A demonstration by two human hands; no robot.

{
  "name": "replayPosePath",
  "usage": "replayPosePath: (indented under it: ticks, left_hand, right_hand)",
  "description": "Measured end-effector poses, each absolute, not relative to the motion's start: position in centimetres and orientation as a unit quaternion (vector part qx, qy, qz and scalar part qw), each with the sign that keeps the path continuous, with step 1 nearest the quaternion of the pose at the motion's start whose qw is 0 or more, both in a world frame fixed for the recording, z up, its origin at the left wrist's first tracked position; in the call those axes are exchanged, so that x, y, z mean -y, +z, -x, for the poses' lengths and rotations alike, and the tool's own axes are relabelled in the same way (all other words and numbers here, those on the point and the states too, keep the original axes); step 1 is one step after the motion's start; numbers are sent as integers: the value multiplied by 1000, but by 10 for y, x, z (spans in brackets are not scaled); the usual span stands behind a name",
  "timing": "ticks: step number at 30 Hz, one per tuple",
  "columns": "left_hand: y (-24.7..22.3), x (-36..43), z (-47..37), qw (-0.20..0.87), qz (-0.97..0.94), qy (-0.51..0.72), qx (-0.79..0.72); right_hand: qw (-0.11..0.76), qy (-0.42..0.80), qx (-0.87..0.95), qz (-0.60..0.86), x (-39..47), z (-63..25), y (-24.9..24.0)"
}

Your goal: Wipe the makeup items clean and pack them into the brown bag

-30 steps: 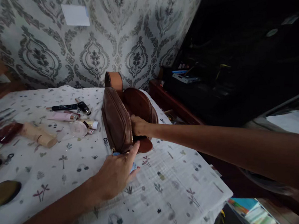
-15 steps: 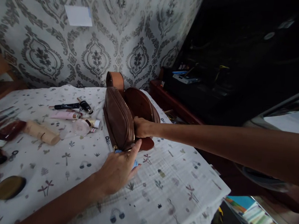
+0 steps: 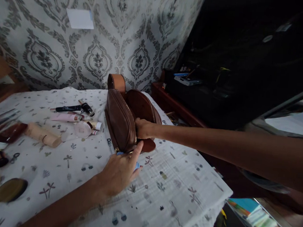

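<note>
A brown leather zip bag [image 3: 119, 119] stands unzipped on the patterned cloth, its flaps spread apart. My right hand [image 3: 143, 128] reaches into its opening from the right; the fingers are hidden inside, so what they hold does not show. At the bag's near end is my left hand [image 3: 119, 172], curled over a small light blue item [image 3: 137, 165] that shows only at the hand's edges. One extended finger of that hand touches the bag's zipped rim. A brown leather tab [image 3: 149, 146] hangs out beside my right wrist.
Left of the bag lie a pink tube [image 3: 66, 117], a round clear compact [image 3: 82, 129], black tubes [image 3: 68, 108] and a beige bottle [image 3: 43, 135]. An oval compact [image 3: 10, 190] sits nearer. A large black screen [image 3: 239, 64] leans at right, beyond the table edge.
Both hands stay at the bag in nearly the same pose. The view has shifted very slightly; nothing else has visibly moved.
</note>
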State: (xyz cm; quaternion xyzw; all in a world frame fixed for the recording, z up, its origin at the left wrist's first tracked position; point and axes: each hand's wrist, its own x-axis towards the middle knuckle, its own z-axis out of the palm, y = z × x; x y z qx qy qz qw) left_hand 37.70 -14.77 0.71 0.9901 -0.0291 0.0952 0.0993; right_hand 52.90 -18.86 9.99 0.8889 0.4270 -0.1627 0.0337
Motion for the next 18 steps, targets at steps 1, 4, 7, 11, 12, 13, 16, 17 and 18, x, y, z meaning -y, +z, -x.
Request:
replayPosePath:
  ticks: [1, 4, 7, 11, 12, 13, 16, 17, 18]
  left_hand:
    - [7, 148, -377, 99, -990, 96, 30]
    - [9, 147, -376, 104, -989, 96, 36]
    - [9, 147, -376, 108, -989, 94, 35]
    - [6, 147, -377, 103, -990, 87, 37]
    - [5, 147, -377, 100, -990, 89, 37]
    - [4, 147, -377, 96, -990, 92, 37]
    - [3, 148, -377, 82, -991, 105, 31]
    - [3, 148, -377, 80, -991, 106, 30]
    - [4, 148, -377, 79, -991, 105, 30]
  right_hand:
    - [40, -159, -430, -888, 191, -527, 103]
    - [54, -144, -463, -873, 199, -520, 108]
    - [54, -133, -493, -858, 205, -515, 109]
    - [51, -170, -456, -872, 207, -512, 110]
    - [49, -174, -452, -874, 207, -513, 110]
    - [46, -175, -452, -873, 207, -514, 110]
    - [36, -178, -466, -866, 208, -517, 109]
    - [33, -178, -471, -863, 208, -518, 109]
    - [31, -179, -472, -862, 207, -518, 108]
